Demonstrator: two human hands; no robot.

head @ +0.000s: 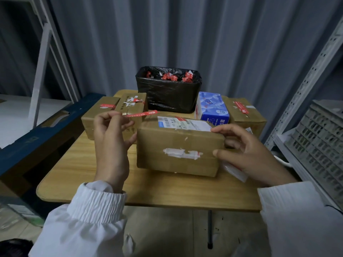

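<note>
A brown cardboard box (178, 145) with a shipping label on top and torn white tape on its front stands in the middle of the wooden table (141, 186). My left hand (111, 141) pinches a strip of red printed tape (143, 114) that stretches toward the box's top left corner. My right hand (248, 153) holds the box's right end, thumb on the front face and fingers over the top edge.
A bin lined with a black bag (168, 89) holding red tape scraps stands at the back. Cardboard boxes (111, 114) sit at the left and another (243, 114) at the right, beside a blue tissue box (213, 108). Metal shelving (311, 75) and a grey crate (319, 138) flank the right.
</note>
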